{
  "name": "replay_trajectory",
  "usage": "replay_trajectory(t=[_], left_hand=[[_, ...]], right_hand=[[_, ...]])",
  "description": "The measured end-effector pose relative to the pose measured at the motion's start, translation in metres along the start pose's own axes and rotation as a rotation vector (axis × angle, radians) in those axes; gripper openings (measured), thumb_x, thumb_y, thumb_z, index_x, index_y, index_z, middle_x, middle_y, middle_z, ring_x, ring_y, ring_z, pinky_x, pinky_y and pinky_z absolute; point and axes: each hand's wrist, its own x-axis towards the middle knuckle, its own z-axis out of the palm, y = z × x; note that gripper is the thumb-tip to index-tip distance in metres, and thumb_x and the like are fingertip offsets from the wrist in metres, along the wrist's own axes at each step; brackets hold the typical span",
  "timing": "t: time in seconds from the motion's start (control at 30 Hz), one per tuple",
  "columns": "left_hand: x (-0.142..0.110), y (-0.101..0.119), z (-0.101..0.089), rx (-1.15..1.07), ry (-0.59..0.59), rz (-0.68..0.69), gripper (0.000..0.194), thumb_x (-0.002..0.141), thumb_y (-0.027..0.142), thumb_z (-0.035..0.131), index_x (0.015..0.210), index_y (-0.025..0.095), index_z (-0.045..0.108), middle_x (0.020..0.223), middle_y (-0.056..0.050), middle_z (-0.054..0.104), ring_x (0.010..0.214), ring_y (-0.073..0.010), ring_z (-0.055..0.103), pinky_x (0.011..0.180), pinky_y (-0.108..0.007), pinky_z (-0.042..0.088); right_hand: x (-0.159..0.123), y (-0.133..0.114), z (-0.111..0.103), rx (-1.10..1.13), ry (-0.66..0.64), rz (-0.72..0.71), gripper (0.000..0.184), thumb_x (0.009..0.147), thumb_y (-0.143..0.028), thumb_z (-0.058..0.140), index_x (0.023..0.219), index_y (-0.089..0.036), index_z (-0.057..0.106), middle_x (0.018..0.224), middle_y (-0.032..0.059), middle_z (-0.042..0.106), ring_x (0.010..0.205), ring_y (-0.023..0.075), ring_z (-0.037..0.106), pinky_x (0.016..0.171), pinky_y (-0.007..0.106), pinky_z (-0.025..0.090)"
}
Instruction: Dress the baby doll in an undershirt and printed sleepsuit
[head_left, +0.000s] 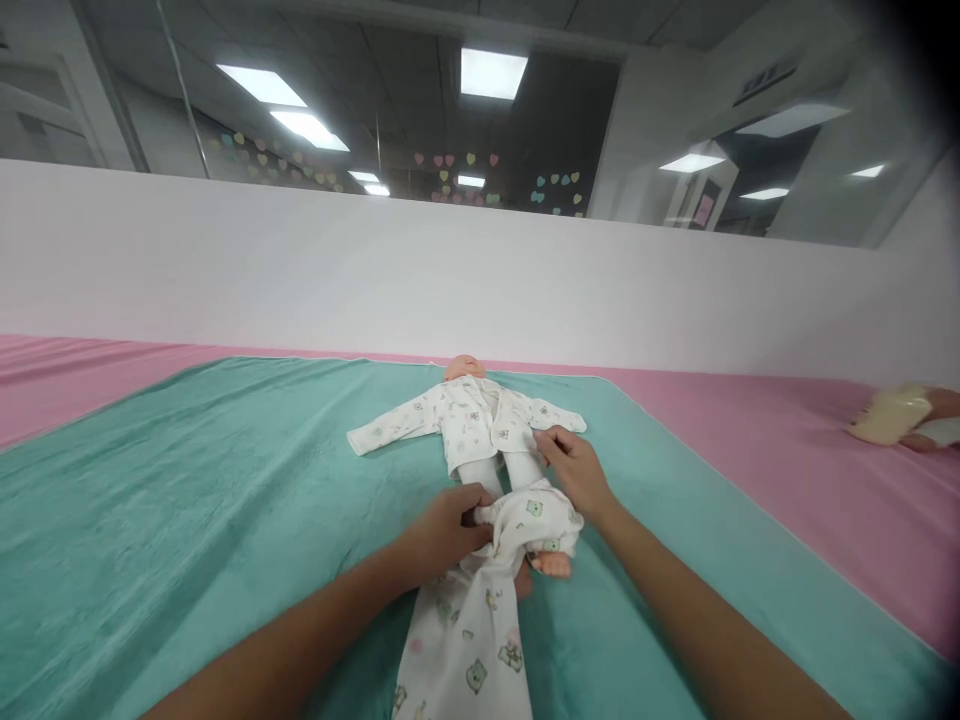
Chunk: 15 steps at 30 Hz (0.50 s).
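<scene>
A baby doll lies on its back on a teal blanket, head away from me, wearing a white printed top. White printed trousers are bunched around its lower legs, and one bare foot sticks out. My left hand is closed, pinching the trousers' waistband at the doll's left side. My right hand grips the waistband on the other side, fingers resting by the hem of the top.
The teal blanket lies over a pink sheet on a wide bed. A white wall panel runs behind, with glass above. At the far right, another person's hand holds a pale object.
</scene>
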Motion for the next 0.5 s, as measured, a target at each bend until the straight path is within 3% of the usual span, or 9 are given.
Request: replay_trajectory(t=[0.07,0.17,0.23,0.3,0.37,0.5], left_hand=[[0.002,0.000,0.003,0.004,0.078,0.013,0.005,0.069,0.018,0.049,0.070,0.019,0.055,0.065,0.002,0.049,0.060,-0.0121,0.042,0.053,-0.023,0.030],[0.005,0.001,0.001,-0.130,0.179,-0.019,0.007,0.071,0.022,0.052,0.074,0.018,0.057,0.068,0.001,0.052,0.065,-0.0132,0.045,0.057,-0.023,0.033],[0.006,0.002,-0.002,-0.302,0.215,-0.056,0.010,0.073,0.027,0.055,0.076,0.017,0.054,0.069,0.001,0.052,0.065,-0.0129,0.046,0.057,-0.022,0.034],[0.006,0.006,-0.005,-0.449,0.221,-0.068,0.016,0.073,0.032,0.057,0.077,0.017,0.051,0.068,0.001,0.050,0.062,-0.0115,0.045,0.055,-0.021,0.034],[0.005,0.011,-0.007,-0.491,0.168,-0.067,0.020,0.075,0.036,0.057,0.076,0.018,0.050,0.069,0.001,0.050,0.061,-0.0110,0.045,0.055,-0.021,0.034],[0.003,0.020,-0.007,-0.187,-0.135,-0.089,0.028,0.066,0.039,0.066,0.083,0.020,0.057,0.079,-0.001,0.057,0.068,-0.0160,0.051,0.055,-0.023,0.035]], right_hand=[[-0.005,-0.021,0.000,0.027,-0.225,-0.073,0.027,0.082,-0.042,0.045,0.070,-0.020,0.055,0.071,-0.0002,0.055,0.069,0.0142,0.049,0.064,0.025,0.036],[-0.013,-0.039,0.005,-0.041,-0.611,-0.103,0.017,0.069,-0.037,0.062,0.067,-0.020,0.058,0.071,-0.0009,0.057,0.067,0.0149,0.050,0.059,0.024,0.036],[-0.016,-0.041,0.009,-0.029,-0.712,-0.042,0.016,0.064,-0.034,0.065,0.066,-0.019,0.058,0.066,-0.0020,0.055,0.062,0.0135,0.048,0.054,0.023,0.034],[-0.018,-0.037,0.010,0.106,-0.683,0.056,0.013,0.068,-0.031,0.060,0.068,-0.019,0.057,0.066,-0.0024,0.054,0.060,0.0119,0.046,0.054,0.022,0.034],[-0.016,-0.031,0.009,0.292,-0.555,0.166,0.012,0.070,-0.029,0.056,0.067,-0.018,0.054,0.064,-0.0026,0.051,0.059,0.0107,0.045,0.054,0.022,0.034],[-0.012,-0.020,0.005,0.576,-0.293,0.383,0.016,0.064,-0.026,0.057,0.061,-0.018,0.043,0.054,-0.0050,0.040,0.048,0.0080,0.037,0.045,0.021,0.029]])
